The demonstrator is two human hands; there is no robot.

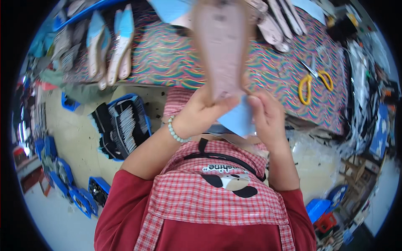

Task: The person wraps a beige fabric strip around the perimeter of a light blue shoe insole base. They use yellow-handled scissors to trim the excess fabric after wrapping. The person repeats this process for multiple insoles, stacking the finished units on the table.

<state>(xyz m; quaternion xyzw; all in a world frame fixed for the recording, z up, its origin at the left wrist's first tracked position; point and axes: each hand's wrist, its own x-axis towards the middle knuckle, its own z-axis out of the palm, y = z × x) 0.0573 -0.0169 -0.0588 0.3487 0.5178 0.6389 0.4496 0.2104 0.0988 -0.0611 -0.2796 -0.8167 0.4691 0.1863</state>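
The left hand has a closed grip on the narrow lower end of a long, pale-pink, brown-edged insole-shaped piece, thumb across its face; the piece points to 12 o'clock. The right hand curls beside a light-blue, pointed flap at that end; blur leaves its hold uncertain. From the hands, yellow-handled metal scissors lie at 2 o'clock on the multicoloured, wavy-patterned worktop; blue-and-pink slender soles rest at 10 o'clock.
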